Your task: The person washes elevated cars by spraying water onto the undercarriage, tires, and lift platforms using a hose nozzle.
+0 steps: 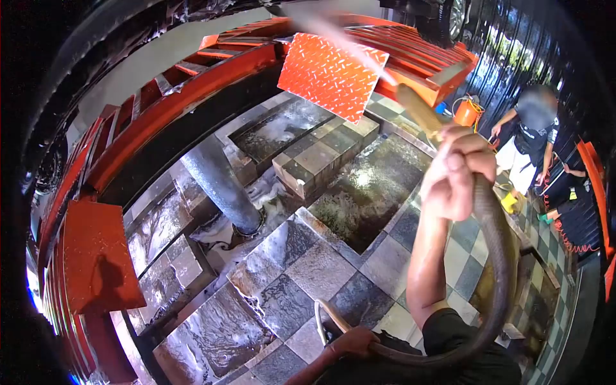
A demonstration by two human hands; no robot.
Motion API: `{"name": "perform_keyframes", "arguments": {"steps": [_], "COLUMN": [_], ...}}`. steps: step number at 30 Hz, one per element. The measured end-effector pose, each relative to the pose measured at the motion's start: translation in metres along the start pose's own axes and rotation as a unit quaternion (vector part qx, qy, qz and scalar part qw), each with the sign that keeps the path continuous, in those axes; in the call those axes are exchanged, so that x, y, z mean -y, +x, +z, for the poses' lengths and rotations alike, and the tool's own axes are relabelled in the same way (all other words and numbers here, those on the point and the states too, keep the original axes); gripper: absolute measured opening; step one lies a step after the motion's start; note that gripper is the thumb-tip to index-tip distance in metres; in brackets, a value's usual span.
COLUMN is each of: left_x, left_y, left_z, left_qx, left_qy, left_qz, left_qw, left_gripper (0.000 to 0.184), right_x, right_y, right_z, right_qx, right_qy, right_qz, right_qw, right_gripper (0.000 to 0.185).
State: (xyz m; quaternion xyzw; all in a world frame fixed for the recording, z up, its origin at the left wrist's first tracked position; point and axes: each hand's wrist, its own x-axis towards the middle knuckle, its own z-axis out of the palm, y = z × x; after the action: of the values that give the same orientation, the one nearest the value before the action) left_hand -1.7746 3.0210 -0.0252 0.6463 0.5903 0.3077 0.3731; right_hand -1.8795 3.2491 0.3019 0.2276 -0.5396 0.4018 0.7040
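Observation:
My right hand [457, 173], raised at the right of the head view, is closed around a thick brown hose [499, 256] just behind its end. A pale jet of water [350, 46] streams from that end toward the upper left, in front of a vehicle's dark underside [160, 24]. The hose curves down past my forearm and across my body. Low in the middle, my left hand [354, 341] is wrapped around a lower stretch of the hose, which bends back in a loop beyond it. An orange vehicle lift [186, 99] stands ahead.
A grey lift post [218, 183] rises from a foamy pit. Wet checkered tiles [321, 263] have raised blocks and sunken pits [366, 192]. Orange plates [333, 74] jut from the lift. At right are a person [529, 138], another person's arm, an orange container [467, 112] and a coiled red hose [568, 240].

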Motion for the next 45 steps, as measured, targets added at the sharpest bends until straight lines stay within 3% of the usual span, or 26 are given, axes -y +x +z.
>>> {"name": "perform_keyframes", "arguments": {"steps": [1, 5, 7, 8, 10, 11, 12, 13, 15, 17, 18, 19, 21, 23, 24, 27, 31, 33, 34, 37, 39, 41, 45], "left_x": [-0.007, 0.001, -0.016, -0.018, -0.018, -0.021, -0.023, -0.024, -0.028, -0.036, -0.043, -0.049, -0.063, -0.081, -0.094, -0.097, -0.091, -0.082, -0.082, -0.091, -0.107, -0.121, -0.135], "left_y": [0.000, -0.008, -0.010, -0.013, -0.010, -0.010, -0.008, -0.006, -0.011, -0.024, -0.029, -0.034, -0.041, -0.043, -0.039, -0.036, -0.056, -0.081, -0.091, -0.123, -0.142, -0.166, -0.224], "left_z": [0.000, 0.040, 0.037, 0.047, 0.079, 0.098, 0.115, 0.132, 0.161, 0.171, 0.177, 0.183, 0.187, 0.177, 0.173, 0.189, 0.208, 0.214, 0.215, 0.220, 0.219, 0.216, 0.222], "left_qx": [0.019, -0.037, 0.061, 0.061, -0.051, -0.048, -0.056, -0.066, -0.084, -0.091, -0.060, -0.030, -0.019, -0.128, -0.111, -0.107, -0.126, -0.173, -0.211, -0.139, -0.074, -0.031, 0.000], "left_qy": [0.005, 0.025, -0.006, -0.002, -0.001, -0.002, 0.004, 0.011, 0.025, 0.038, 0.045, 0.052, 0.078, 0.010, -0.029, -0.006, 0.036, 0.038, 0.042, 0.033, 0.027, 0.026, 0.020], "left_qz": [-0.006, 0.032, -0.057, -0.061, -0.007, -0.010, -0.002, 0.007, 0.016, 0.013, -0.005, -0.023, -0.030, 0.054, 0.024, 0.027, 0.014, 0.025, 0.037, -0.008, -0.048, -0.079, -0.105], "left_qw": [1.000, 0.998, 0.997, 0.996, 0.999, 0.999, 0.998, 0.998, 0.996, 0.995, 0.997, 0.998, 0.996, 0.990, 0.993, 0.994, 0.991, 0.984, 0.976, 0.990, 0.996, 0.996, 0.994], "left_gripper": [0.037, 0.035, 0.033, 0.033, 0.038, 0.038, 0.038, 0.039, 0.040, 0.041, 0.040, 0.039, 0.036, 0.037, 0.031, 0.032, 0.033, 0.034, 0.036, 0.035, 0.034, 0.034, 0.033], "right_x": [0.008, 0.032, 0.052, 0.057, 0.071, 0.083, 0.099, 0.117, 0.146, 0.156, 0.160, 0.154, 0.160, 0.174, 0.185, 0.212, 0.212, 0.208, 0.211, 0.224, 0.246, 0.261, 0.290], "right_y": [0.005, 0.033, 0.043, 0.039, 0.028, 0.018, 0.013, 0.005, 0.002, 0.001, 0.000, 0.007, 0.009, -0.002, -0.006, -0.014, -0.007, -0.006, -0.008, -0.039, -0.063, -0.079, -0.090], "right_z": [0.004, -0.040, -0.067, -0.076, -0.083, -0.074, -0.076, -0.067, -0.085, -0.104, -0.108, -0.128, -0.148, -0.129, -0.117, -0.088, -0.103, -0.114, -0.108, -0.063, -0.023, -0.001, 0.038], "right_qx": [0.047, -0.139, -0.209, -0.205, -0.195, -0.195, -0.034, -0.032, 0.069, -0.001, -0.129, -0.168, -0.209, -0.197, -0.200, 0.010, -0.137, -0.307, -0.343, -0.254, -0.132, -0.137, -0.352], "right_qy": [0.042, 0.030, -0.011, 0.007, 0.043, 0.058, -0.062, 0.087, 0.043, 0.039, 0.046, 0.037, 0.046, 0.026, 0.024, 0.162, 0.001, 0.005, 0.031, 0.054, 0.061, 0.054, 0.003], "right_qz": [-0.044, -0.109, -0.105, -0.104, -0.075, -0.041, -0.108, -0.032, -0.038, -0.048, -0.030, -0.077, -0.064, -0.046, -0.049, -0.015, -0.044, -0.041, -0.047, -0.040, -0.028, -0.011, 0.019], "right_qw": [0.997, 0.984, 0.972, 0.973, 0.977, 0.978, 0.992, 0.995, 0.996, 0.998, 0.990, 0.982, 0.975, 0.979, 0.978, 0.987, 0.990, 0.951, 0.938, 0.965, 0.989, 0.989, 0.936], "right_gripper": [0.009, 0.008, 0.012, 0.012, 0.011, 0.011, 0.014, 0.015, 0.015, 0.015, 0.010, 0.010, 0.009, 0.011, 0.011, 0.015, 0.012, 0.010, 0.011, 0.011, 0.013, 0.013, 0.012]}}
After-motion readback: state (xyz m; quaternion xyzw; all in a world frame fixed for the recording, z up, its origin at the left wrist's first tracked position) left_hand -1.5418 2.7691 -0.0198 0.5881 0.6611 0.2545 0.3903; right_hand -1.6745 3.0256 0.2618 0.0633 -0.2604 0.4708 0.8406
